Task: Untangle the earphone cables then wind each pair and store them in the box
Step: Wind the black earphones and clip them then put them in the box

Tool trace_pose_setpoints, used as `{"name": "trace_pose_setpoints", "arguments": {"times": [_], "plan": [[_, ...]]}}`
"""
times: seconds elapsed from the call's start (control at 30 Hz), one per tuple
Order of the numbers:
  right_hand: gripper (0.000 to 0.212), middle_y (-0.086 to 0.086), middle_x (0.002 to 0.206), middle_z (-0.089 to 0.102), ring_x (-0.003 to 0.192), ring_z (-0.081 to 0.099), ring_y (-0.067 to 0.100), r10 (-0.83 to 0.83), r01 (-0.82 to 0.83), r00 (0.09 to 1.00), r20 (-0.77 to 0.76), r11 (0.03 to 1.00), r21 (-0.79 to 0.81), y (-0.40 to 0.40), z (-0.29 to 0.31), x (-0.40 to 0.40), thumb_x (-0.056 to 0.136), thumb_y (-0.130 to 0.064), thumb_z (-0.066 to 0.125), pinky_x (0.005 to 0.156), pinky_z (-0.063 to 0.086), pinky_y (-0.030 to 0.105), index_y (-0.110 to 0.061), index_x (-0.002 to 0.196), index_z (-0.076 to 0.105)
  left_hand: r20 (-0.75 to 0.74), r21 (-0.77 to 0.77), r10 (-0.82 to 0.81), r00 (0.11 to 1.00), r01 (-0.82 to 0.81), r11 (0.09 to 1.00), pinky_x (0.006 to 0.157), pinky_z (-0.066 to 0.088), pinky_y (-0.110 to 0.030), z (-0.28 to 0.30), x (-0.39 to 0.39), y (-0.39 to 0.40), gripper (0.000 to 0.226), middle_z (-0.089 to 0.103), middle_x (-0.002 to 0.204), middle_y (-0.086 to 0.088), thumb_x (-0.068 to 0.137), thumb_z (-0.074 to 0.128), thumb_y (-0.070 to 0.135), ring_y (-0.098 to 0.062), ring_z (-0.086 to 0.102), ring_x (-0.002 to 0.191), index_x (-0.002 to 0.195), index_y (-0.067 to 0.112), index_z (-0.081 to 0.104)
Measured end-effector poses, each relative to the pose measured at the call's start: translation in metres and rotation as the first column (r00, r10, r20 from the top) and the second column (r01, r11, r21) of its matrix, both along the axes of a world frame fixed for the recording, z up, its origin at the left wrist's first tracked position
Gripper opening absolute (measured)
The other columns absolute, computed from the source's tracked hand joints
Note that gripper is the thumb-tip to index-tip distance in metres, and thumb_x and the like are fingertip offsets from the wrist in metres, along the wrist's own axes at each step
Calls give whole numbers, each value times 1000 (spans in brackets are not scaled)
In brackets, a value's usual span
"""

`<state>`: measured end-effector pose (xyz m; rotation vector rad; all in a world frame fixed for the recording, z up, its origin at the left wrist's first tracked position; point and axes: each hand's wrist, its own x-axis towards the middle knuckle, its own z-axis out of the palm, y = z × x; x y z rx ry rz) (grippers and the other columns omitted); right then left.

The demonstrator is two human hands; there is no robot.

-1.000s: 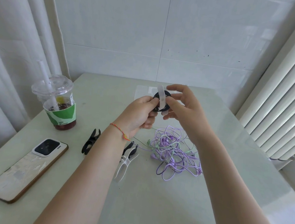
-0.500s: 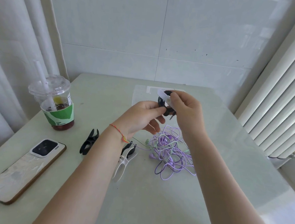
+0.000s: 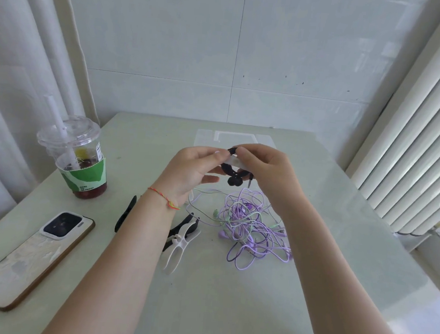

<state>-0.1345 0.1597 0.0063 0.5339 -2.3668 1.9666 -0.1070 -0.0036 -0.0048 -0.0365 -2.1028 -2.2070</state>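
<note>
A wound coil of black earphones [image 3: 231, 173] with a white strap [image 3: 236, 163] across it hangs above the table between both hands. My left hand [image 3: 196, 169] pinches the strap's left end with thumb and forefinger. My right hand [image 3: 267, 170] grips the coil and strap from the right. Below them a tangle of purple and pale green earphone cables [image 3: 248, 227] lies on the table. A clear flat box [image 3: 235, 139] sits behind the hands, partly hidden.
A white cable clip [image 3: 178, 245] and black clips [image 3: 125, 213] lie left of the tangle. A phone [image 3: 31, 257] lies face down at the front left. An iced drink cup [image 3: 78, 158] with a straw stands at the left. Window blinds [image 3: 423, 146] run along the right.
The white strap went from standing upright over the coil to lying folded across it. Both hands turned the coil and lowered it slightly toward me.
</note>
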Motion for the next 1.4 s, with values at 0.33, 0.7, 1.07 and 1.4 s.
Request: {"name": "trace_pose_setpoints", "arguments": {"times": [0.33,0.7,1.07,1.4], "plan": [[32,21,105,69,89,72,30,93,-64,987,132,976,-207,7,1,-3,82,-10,75,90,56,37,-4,111,65,1,391,248,969,-228,891,64,55,-21,-4,-4,3,7,73,75,-4,89,64,3,-14,70,67,85,6,69],[9,18,83,72,73,70,26,-143,163,986,89,936,-313,8,3,-6,87,-2,67,75,59,34,2,95,67,-42,347,106,993,-85,934,71,56,-22,-1,-3,6,12,75,85,-9,85,67,0,-18,71,73,95,2,72],[23,11,79,69,67,67,22,47,-38,987,151,997,-64,5,0,-3,85,0,67,75,58,36,-2,107,63,18,302,232,973,-226,926,65,54,-20,0,-1,3,12,75,77,-1,86,68,3,-13,70,69,89,13,75],[17,6,68,72,56,64,16,9,-32,997,79,955,295,25,14,-7,87,-18,71,63,51,32,-2,82,69,-1,94,80,997,-80,992,71,57,-21,-1,0,-13,13,75,77,-1,86,65,-1,-10,70,71,93,7,72]]}}
